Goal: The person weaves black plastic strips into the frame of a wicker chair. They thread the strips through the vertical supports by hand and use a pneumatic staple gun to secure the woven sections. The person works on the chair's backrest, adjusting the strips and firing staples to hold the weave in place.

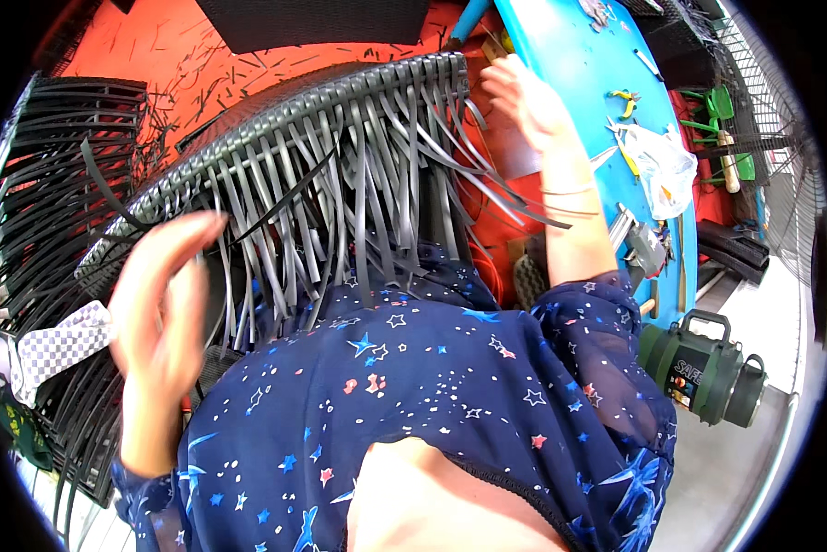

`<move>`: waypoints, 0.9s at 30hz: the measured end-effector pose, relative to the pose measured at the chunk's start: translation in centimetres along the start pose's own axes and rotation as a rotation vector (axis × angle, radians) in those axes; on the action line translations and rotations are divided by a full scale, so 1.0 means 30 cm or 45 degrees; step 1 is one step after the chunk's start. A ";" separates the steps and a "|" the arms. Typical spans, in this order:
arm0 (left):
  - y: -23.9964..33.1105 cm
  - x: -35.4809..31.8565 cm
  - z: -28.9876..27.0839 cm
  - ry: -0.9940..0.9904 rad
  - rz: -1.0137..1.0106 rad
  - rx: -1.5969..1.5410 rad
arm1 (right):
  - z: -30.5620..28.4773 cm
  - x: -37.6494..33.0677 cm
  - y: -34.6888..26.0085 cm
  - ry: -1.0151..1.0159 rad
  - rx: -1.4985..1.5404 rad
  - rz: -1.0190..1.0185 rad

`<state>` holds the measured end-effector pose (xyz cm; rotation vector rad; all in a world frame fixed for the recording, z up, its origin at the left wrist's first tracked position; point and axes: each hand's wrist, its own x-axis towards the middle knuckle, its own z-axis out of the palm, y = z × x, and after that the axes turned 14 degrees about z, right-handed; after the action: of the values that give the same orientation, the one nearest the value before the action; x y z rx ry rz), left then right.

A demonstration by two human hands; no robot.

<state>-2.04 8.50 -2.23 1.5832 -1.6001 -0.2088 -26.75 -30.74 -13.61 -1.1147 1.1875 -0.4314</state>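
Note:
A woven panel of dark grey plastic strips lies across in front of me, its long edge slanting from lower left to upper right. Many loose strip ends hang from it toward my lap. My left hand, smeared by motion, is raised beside the panel's left end with fingers stretched out and nothing seen in it. Past the panel's right end, my right hand is up near the blue table's edge. Its blurred fingers are spread and hold nothing visible.
The blue table at right bears yellow-handled pliers, a clear plastic bag and a marker. More black woven strips stand at left. Cut scraps litter the red surface. A green cylindrical speaker-like device stands at right.

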 end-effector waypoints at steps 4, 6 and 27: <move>-0.236 0.058 0.158 -0.076 -0.473 -0.513 | 0.186 0.058 0.105 -0.198 -0.133 -0.094; -0.294 0.084 0.172 0.005 -0.613 -0.686 | 0.230 0.026 0.117 -0.190 -0.178 -0.228; -0.397 -0.089 0.209 0.279 -1.362 -1.047 | 0.361 -0.204 0.188 0.210 -1.535 -0.931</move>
<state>2.23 5.95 -15.01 1.5190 -0.2521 -1.0558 -20.91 -18.59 -15.77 -2.6331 1.1330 -0.3334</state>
